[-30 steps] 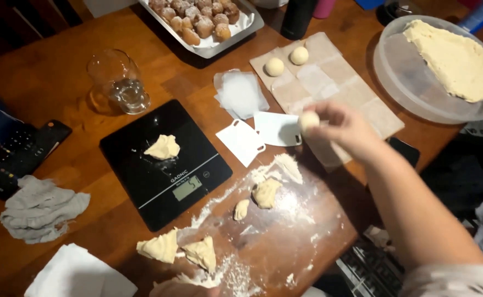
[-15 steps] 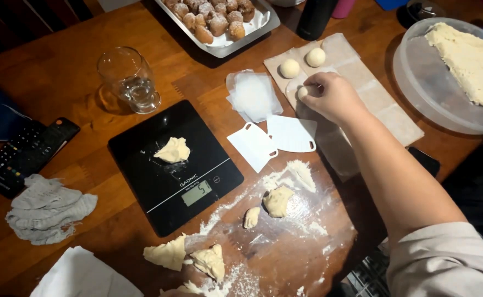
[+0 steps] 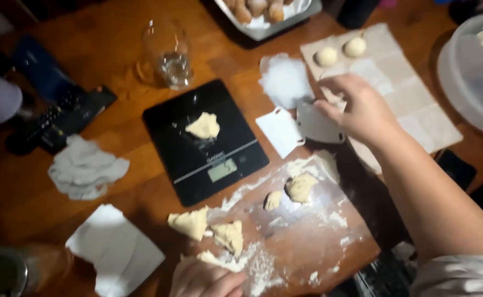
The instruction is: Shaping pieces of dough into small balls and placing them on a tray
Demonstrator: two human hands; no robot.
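My right hand (image 3: 362, 107) hovers over the brown paper sheet (image 3: 412, 93), fingers curled downward, thumb at the top edge of a pale plastic scraper (image 3: 316, 125). Whatever lies under the palm is hidden. Two round dough balls (image 3: 340, 51) sit on the paper just beyond the fingers. A second white scraper (image 3: 280, 131) lies left of the first. My left hand (image 3: 206, 280) shows only partly at the bottom edge, resting on the floured wood beside a strip of dough (image 3: 219, 259). A black kitchen scale (image 3: 206, 140) carries one dough lump (image 3: 203, 126).
Several cut dough pieces (image 3: 189, 223) lie on the floured patch. Also on the wooden table are a glass (image 3: 170, 52), a pile of flour (image 3: 285, 80), a tray of rolls (image 3: 269, 14), a lidded dough tub (image 3: 472, 71), remotes (image 3: 60, 118), a crumpled cloth (image 3: 84, 168) and a paper towel (image 3: 115, 250).
A second ago my right hand carried a dough ball through the air; it then came down on the paper near the two balls and stays there. The view has shifted left.
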